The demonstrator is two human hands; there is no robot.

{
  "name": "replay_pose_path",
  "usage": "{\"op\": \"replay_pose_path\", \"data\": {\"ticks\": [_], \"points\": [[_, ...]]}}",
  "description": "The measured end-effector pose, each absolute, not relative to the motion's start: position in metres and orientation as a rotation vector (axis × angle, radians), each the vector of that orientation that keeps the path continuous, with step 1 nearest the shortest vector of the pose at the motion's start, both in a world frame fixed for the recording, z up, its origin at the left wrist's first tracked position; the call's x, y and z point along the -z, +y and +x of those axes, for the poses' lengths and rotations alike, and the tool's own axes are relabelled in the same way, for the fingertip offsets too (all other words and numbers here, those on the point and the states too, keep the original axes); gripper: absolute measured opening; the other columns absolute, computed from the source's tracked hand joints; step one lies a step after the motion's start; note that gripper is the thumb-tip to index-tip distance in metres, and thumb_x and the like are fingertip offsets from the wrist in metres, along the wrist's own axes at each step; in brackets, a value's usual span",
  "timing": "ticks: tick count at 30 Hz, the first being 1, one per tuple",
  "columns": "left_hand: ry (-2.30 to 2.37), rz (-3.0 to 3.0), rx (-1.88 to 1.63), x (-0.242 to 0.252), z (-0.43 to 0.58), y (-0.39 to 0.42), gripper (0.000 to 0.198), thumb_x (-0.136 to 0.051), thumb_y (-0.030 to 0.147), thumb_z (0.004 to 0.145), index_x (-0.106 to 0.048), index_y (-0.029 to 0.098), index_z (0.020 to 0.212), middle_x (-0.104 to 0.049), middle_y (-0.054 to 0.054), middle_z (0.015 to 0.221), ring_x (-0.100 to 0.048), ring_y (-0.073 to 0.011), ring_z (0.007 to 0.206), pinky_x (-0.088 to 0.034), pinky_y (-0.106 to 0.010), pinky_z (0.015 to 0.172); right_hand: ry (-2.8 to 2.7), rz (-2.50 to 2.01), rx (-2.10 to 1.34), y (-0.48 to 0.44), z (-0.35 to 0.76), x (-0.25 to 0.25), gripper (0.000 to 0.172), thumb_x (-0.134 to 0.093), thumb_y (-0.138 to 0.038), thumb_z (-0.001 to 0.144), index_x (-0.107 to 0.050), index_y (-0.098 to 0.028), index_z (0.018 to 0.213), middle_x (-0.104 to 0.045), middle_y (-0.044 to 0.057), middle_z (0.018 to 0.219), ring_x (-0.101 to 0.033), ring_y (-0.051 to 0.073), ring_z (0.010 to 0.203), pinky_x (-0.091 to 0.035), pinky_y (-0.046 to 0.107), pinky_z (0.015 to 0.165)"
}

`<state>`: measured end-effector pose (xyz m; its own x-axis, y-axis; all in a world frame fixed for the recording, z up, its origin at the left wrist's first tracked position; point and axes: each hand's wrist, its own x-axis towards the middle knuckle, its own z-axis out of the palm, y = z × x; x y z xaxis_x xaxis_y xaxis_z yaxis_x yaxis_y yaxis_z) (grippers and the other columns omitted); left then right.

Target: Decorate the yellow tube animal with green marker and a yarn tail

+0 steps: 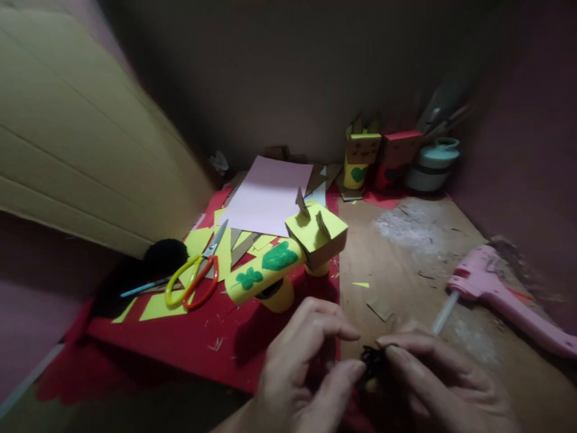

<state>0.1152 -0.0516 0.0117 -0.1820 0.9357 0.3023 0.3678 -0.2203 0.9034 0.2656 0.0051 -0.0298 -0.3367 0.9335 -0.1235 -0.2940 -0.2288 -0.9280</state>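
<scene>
My left hand [301, 367] and my right hand [444, 385] meet at the bottom of the view, both pinching a small black tuft of yarn [373, 361] between fingertips. Just beyond them stands a yellow paper animal figure [288, 258] with green spots, a boxy head and cardboard ears, on a red sheet [180, 337]. The tuft is partly hidden by my fingers.
Yellow-and-orange scissors [196, 278] lie left of the figure beside a black yarn ball [164, 255] and yellow scraps. A pink sheet [268, 195] lies behind. A pink glue gun [500, 294] rests right. Two paper figures [360, 153] and a lidded tub [433, 165] stand at the back. Cardboard [76, 120] leans left.
</scene>
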Motion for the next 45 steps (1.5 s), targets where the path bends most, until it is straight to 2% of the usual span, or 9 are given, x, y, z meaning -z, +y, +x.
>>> {"op": "replay_pose_path", "data": {"ticks": [3,8,11,17,21,26,32,38,45], "points": [[1.502,1.457,-1.48,-0.023,0.119,-0.062,0.021,-0.061,0.015,0.085,-0.069,0.025,0.101,-0.067,-0.005,0.101,-0.062,-0.0126,0.068,-0.049,-0.02,0.055,-1.254,-0.844,-1.55,0.002,0.264,0.027,0.007,-0.075,-0.023,0.08,-0.079,-0.028,0.077,-0.055,0.0,0.067,-0.058,0.013,0.062,-0.049,0.022,0.054],[1.365,1.15,-1.171,-0.028,0.124,-0.064,0.038,-0.067,0.032,0.084,-0.064,0.028,0.122,-0.066,0.001,0.068,-0.06,-0.0139,0.058,-0.05,-0.022,0.054,-1.279,-0.798,-1.402,-0.01,0.258,0.022,0.012,-0.069,-0.021,0.085,-0.078,-0.028,0.081,-0.056,-0.001,0.073,-0.057,0.01,0.065,-0.048,0.019,0.056],[1.301,1.045,-1.084,-0.02,0.123,-0.061,0.045,-0.067,0.035,0.085,-0.057,0.027,0.128,-0.067,0.0,0.071,-0.061,-0.0131,0.06,-0.051,-0.022,0.058,-1.242,-0.783,-1.376,-0.02,0.255,0.022,0.013,-0.068,-0.021,0.087,-0.078,-0.029,0.086,-0.057,-0.001,0.076,-0.059,0.01,0.064,-0.048,0.019,0.054],[1.215,0.981,-1.154,-0.003,0.114,-0.059,0.018,-0.068,0.034,0.086,-0.067,0.019,0.094,-0.061,0.003,0.059,-0.051,-0.0055,0.049,-0.038,-0.013,0.045,-1.309,-0.797,-1.3,-0.025,0.25,0.025,0.017,-0.064,-0.02,0.089,-0.079,-0.03,0.087,-0.058,-0.002,0.074,-0.061,0.01,0.068,-0.051,0.02,0.062],[1.239,0.871,-1.148,0.0,0.106,-0.061,0.022,-0.066,0.039,0.087,-0.063,0.017,0.084,-0.058,0.004,0.047,-0.04,-0.0034,0.038,-0.029,-0.012,0.039,-1.329,-0.857,-1.14,-0.022,0.252,0.024,0.024,-0.063,-0.018,0.09,-0.075,-0.034,0.102,-0.059,-0.002,0.08,-0.06,0.01,0.074,-0.051,0.019,0.066],[1.21,0.838,-1.101,0.001,0.101,-0.059,0.024,-0.067,0.04,0.086,-0.063,0.016,0.083,-0.058,0.003,0.046,-0.04,-0.0034,0.036,-0.026,-0.013,0.038,-1.524,-0.792,-1.123,-0.018,0.259,0.017,0.025,-0.065,-0.014,0.087,-0.074,-0.03,0.104,-0.056,0.0,0.089,-0.053,0.007,0.058,-0.042,0.018,0.045],[1.2,0.885,-1.037,0.002,0.098,-0.057,0.026,-0.065,0.042,0.087,-0.066,0.015,0.085,-0.056,0.003,0.047,-0.04,-0.004,0.037,-0.028,-0.014,0.039,-1.745,-0.716,-1.049,-0.01,0.257,0.009,0.014,-0.063,-0.013,0.088,-0.074,-0.02,0.092,-0.064,0.003,0.08,-0.063,0.015,0.075,-0.051,0.025,0.062],[1.226,1.02,-0.993,0.0,0.087,-0.059,0.025,-0.06,0.04,0.09,-0.069,0.017,0.094,-0.06,0.002,0.054,-0.044,-0.0054,0.041,-0.031,-0.015,0.042,-1.788,-0.787,-0.985,-0.008,0.25,0.006,0.018,-0.055,-0.015,0.093,-0.063,-0.018,0.078,-0.057,0.0,0.071,-0.057,0.011,0.067,-0.046,0.023,0.06],[1.231,1.075,-0.99,0.0,0.076,-0.059,0.022,-0.059,0.036,0.089,-0.07,0.019,0.096,-0.062,0.001,0.057,-0.05,-0.0075,0.044,-0.039,-0.017,0.045,-1.693,-0.846,-1.079,-0.011,0.244,0.01,0.013,-0.053,-0.019,0.095,-0.065,-0.02,0.088,-0.058,-0.001,0.076,-0.056,0.01,0.063,-0.045,0.021,0.054]]}}
